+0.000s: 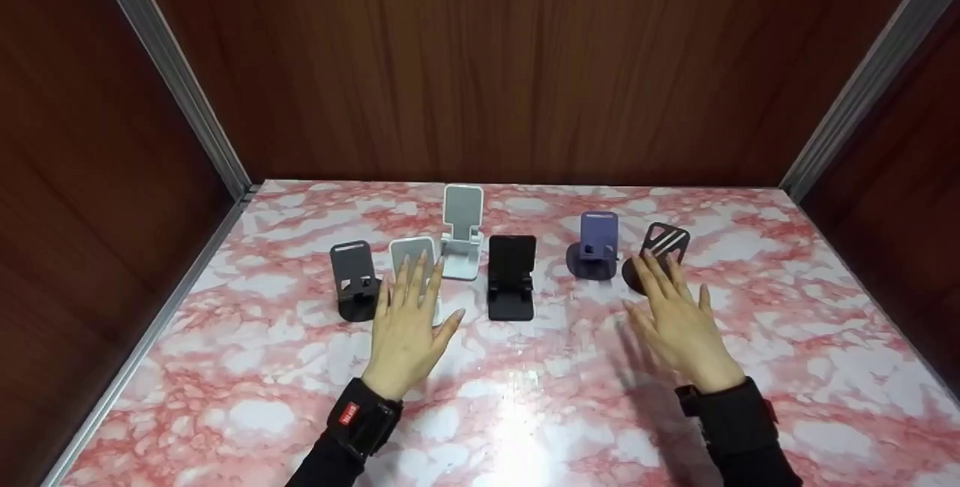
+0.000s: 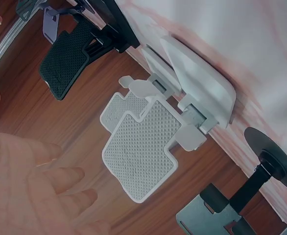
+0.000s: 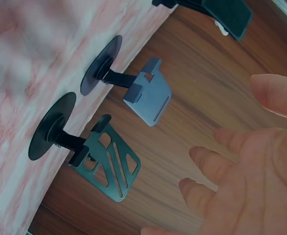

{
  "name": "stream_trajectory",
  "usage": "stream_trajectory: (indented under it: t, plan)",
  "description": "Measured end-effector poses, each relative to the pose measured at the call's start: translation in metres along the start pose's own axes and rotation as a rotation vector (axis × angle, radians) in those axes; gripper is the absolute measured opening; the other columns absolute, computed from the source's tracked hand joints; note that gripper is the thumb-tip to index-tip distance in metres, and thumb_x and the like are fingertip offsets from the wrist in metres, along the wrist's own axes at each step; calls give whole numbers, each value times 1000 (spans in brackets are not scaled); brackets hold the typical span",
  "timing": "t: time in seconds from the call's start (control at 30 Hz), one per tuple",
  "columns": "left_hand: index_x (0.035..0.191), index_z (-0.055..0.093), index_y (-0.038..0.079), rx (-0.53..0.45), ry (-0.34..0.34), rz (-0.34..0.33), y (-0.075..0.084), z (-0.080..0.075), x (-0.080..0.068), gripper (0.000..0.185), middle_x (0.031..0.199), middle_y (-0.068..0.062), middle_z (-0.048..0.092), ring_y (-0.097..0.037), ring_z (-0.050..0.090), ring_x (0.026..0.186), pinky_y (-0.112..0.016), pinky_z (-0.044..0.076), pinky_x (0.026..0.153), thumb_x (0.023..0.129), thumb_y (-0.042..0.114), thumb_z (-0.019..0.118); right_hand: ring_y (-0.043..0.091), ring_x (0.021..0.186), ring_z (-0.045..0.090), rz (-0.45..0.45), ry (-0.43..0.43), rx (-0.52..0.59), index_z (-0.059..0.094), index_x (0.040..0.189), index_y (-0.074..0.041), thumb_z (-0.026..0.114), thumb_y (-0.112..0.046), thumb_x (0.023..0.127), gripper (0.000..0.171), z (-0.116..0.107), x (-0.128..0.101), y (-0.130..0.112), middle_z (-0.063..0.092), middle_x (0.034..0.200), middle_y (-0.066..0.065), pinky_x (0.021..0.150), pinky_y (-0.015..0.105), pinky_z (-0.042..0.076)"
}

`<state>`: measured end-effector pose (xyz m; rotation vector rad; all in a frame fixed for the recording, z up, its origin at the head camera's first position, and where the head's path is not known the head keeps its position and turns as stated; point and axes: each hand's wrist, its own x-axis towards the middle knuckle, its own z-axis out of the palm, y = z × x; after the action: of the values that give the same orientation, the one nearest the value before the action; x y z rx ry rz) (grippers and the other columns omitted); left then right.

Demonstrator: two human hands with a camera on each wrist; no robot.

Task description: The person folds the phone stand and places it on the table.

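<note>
Both hands hover flat, fingers spread, holding nothing. Left hand [image 1: 409, 329] nears the white stand [image 1: 415, 262]; right hand [image 1: 679, 326] nears the slotted stand [image 1: 663, 245], mid-tabletop [image 1: 525, 397].

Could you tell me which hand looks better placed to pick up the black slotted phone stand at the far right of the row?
The right hand, probably: its straight fingers already reach up to the black slotted phone stand, while the left hand hovers at the silver stand, several stands away.
</note>
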<state>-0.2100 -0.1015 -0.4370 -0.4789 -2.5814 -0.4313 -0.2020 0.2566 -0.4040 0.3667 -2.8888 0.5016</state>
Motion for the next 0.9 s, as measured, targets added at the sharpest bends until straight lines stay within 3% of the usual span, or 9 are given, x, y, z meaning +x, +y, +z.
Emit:
stream_trajectory:
  t: [0.2, 0.5, 0.7, 0.9]
  plan:
    - [150, 35, 4, -13, -8, 10, 3, 1, 0, 70, 156, -19, 26, -37, 18, 143, -58, 12, 114, 97, 46, 51, 41, 144, 4, -4, 1, 43, 15, 156, -11, 45, -34, 103, 65, -2, 1, 11, 15, 159, 18, 101, 79, 6]
    - [150, 35, 4, 7, -8, 21, 5, 2, 1, 70, 155, -19, 26, -37, 18, 143, -58, 14, 114, 96, 46, 51, 51, 141, 3, 34, -41, 132, 8, 154, -1, 41, -37, 104, 70, -4, 9, 35, 5, 157, 28, 100, 78, 8]
    - [149, 36, 5, 42, -5, 53, 15, 5, 4, 70, 156, -17, 27, -37, 21, 142, -59, 19, 113, 95, 46, 53, 57, 136, 9, 85, 37, 187, 2, 150, 11, 45, -32, 103, 77, -11, 17, 53, 4, 150, 41, 109, 67, 11]
    - [151, 34, 7, 36, -21, 87, 28, 7, 8, 70, 157, -17, 24, -35, 18, 144, -58, 17, 113, 97, 50, 48, 60, 125, 31, 193, 160, 181, 8, 146, 18, 53, -23, 100, 76, -11, 25, 65, 27, 139, 46, 105, 65, 27]
